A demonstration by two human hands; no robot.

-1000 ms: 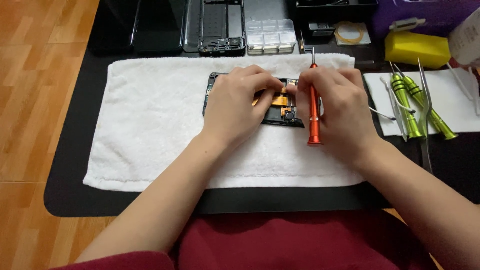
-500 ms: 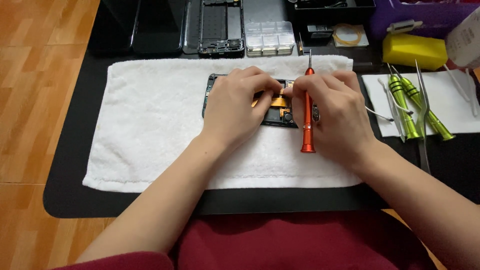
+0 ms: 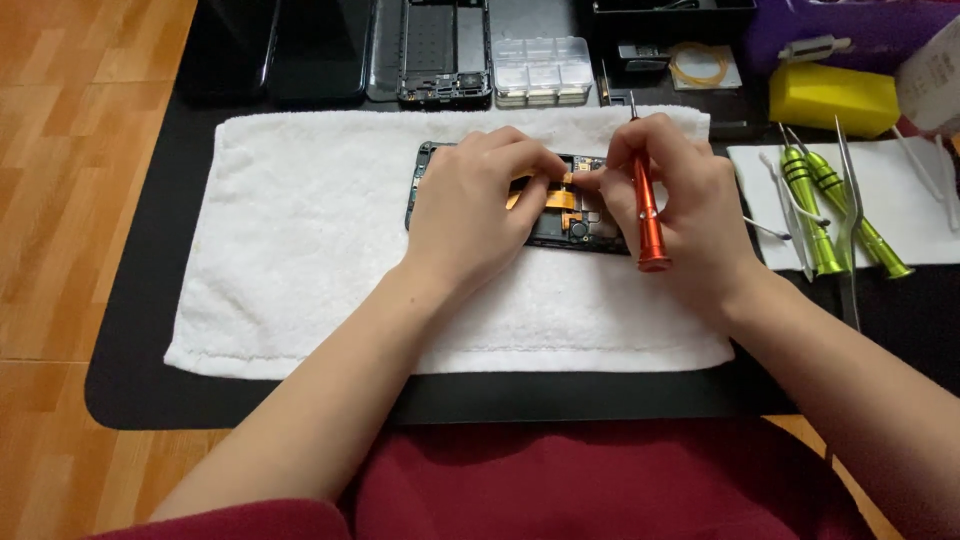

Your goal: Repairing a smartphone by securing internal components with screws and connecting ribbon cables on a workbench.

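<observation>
Opened phone [image 3: 590, 232]: lies flat on the white towel [image 3: 320, 250], directly under both hands; its long axis runs left to right, across the person's front
Left hand [image 3: 478, 215]: curled over the phone's left half, fingertips pinched down by the orange flex strip [image 3: 552, 197]; whether it grips anything there, I cannot tell
Right hand [image 3: 690, 215]: closed around the orange screwdriver [image 3: 646, 215], fingertips just right of the left hand's; the two hands almost touch over the strip
Screwdriver axis: nearly upright in view, tip away from the person, handle end towards them; crosswise to the phone
Nearer hand: both meet at the strip; right hand bears the tool
Beyond the right hand: green screwdrivers [image 3: 815, 215] and tweezers [image 3: 848, 215], well apart
</observation>
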